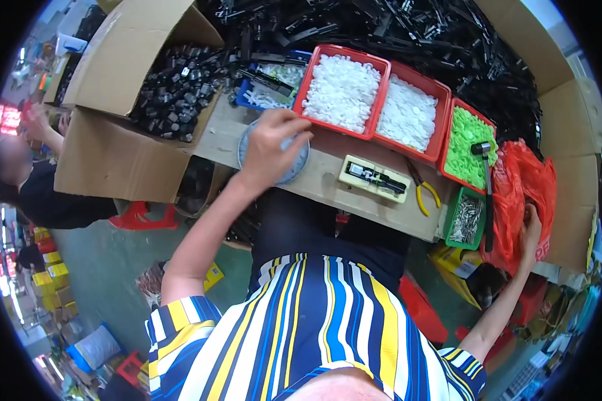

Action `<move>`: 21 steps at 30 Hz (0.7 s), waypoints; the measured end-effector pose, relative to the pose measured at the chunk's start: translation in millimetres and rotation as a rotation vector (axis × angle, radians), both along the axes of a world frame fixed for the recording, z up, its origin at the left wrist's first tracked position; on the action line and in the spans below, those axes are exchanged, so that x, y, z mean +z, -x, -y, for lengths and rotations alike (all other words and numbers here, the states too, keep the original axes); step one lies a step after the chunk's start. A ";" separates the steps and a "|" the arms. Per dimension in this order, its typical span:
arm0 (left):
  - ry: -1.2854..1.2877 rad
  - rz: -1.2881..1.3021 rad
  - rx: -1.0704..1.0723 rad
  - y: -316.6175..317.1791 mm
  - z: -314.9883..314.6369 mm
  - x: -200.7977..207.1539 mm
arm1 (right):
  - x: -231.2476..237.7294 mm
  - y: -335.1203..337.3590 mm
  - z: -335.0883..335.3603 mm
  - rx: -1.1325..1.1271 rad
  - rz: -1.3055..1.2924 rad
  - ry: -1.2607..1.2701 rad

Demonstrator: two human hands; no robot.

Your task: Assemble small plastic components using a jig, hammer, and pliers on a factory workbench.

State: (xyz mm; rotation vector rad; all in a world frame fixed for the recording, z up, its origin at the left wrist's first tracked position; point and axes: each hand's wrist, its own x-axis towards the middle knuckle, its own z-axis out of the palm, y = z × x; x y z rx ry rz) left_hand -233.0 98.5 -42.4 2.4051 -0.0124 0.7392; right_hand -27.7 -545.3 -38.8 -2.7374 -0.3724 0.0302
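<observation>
My left hand (pixel 269 150) hovers over a round grey-blue dish (pixel 297 167) near the table's front edge. Its fingers are bent and apart, with nothing visible between them; the hand covers much of the dish. At the far right, my right hand (pixel 530 235) is at a crumpled red plastic bag (pixel 512 194), its fingers curled into the plastic and partly hidden. Between the hands, a cream-coloured block fixture (pixel 398 194) holds a slim black part (pixel 376 178). Pliers with yellow handles (pixel 424 195) lie beside it. A black-handled hammer (pixel 488 190) rests against the bag.
Red trays hold white pieces (pixel 341 92), white discs (pixel 408 113) and green pieces (pixel 467 147). A green bin (pixel 465 220) contains metal pins. Behind lies a heap of black parts (pixel 394 33); a carton (pixel 114 60) of black pieces stands left. Another person (pixel 53 190) sits further left.
</observation>
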 end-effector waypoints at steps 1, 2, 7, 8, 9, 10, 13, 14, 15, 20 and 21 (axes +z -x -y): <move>-0.032 -0.001 0.064 -0.6 -14.3 2.0 | -0.5 -2.0 0.9 -0.004 0.011 0.008; -0.073 0.011 0.104 -3.3 -28.6 1.0 | -0.5 -0.6 4.0 -0.015 0.022 0.019; -0.204 -0.067 0.248 -9.9 -80.7 -7.4 | -4.5 -2.5 19.3 -0.076 0.078 0.047; -0.224 -0.122 0.264 -11.6 -85.4 -7.5 | -2.5 -1.4 19.7 -0.075 0.077 0.051; -0.220 -0.123 0.266 -13.8 -87.3 -7.7 | 0.6 -1.1 20.2 -0.133 0.099 0.079; -0.255 -0.169 0.259 -15.9 -88.1 -6.7 | 3.3 -0.4 20.3 -0.190 0.123 0.107; -0.282 -0.237 0.233 -18.3 -87.5 -3.6 | 10.0 1.9 23.3 -0.087 0.246 0.114; -0.273 -0.267 0.204 -20.3 -86.7 -5.7 | 13.0 4.1 17.9 -0.088 0.244 0.120; -0.268 -0.269 0.202 -21.1 -85.2 -6.5 | 15.6 6.9 12.5 -0.091 0.247 0.121; -0.297 -0.180 0.209 -21.3 -74.9 -8.9 | 25.5 16.8 -4.9 -0.139 0.212 0.084; -0.296 -0.180 0.208 -22.7 -73.8 -8.9 | 25.3 17.6 -4.7 -0.147 0.211 0.077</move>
